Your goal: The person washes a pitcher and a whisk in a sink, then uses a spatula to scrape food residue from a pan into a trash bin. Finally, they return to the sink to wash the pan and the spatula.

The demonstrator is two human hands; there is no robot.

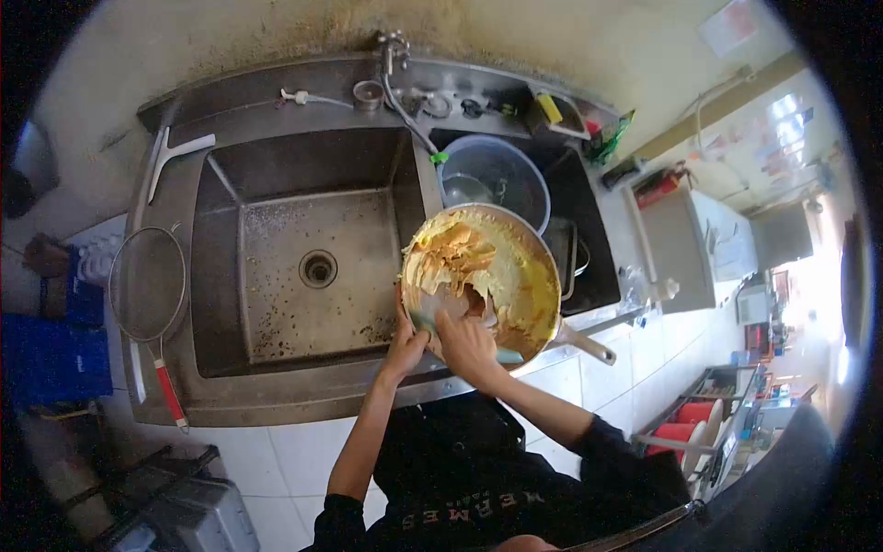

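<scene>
A frying pan (pixel 587 344) is tilted over the front right of the sink, its handle pointing right. Thick yellow and brown residue (pixel 457 251) coats its inside, with a barer greyish patch low on the left. My left hand (pixel 405 348) is closed on the pan's near left rim. Inside the near part of the pan, my right hand (pixel 469 348) is closed around a pale blue-green spatula (pixel 508 355). The hand hides the spatula's middle, so its full shape does not show.
Food bits lie in the left sink basin (pixel 359 267). A bluish plastic tub (pixel 501 166) stands in the right basin under the faucet (pixel 393 55). On the left ledge are a round strainer (pixel 168 377) and a white squeegee (pixel 184 147). A yellow sponge (pixel 550 108) sits at the back.
</scene>
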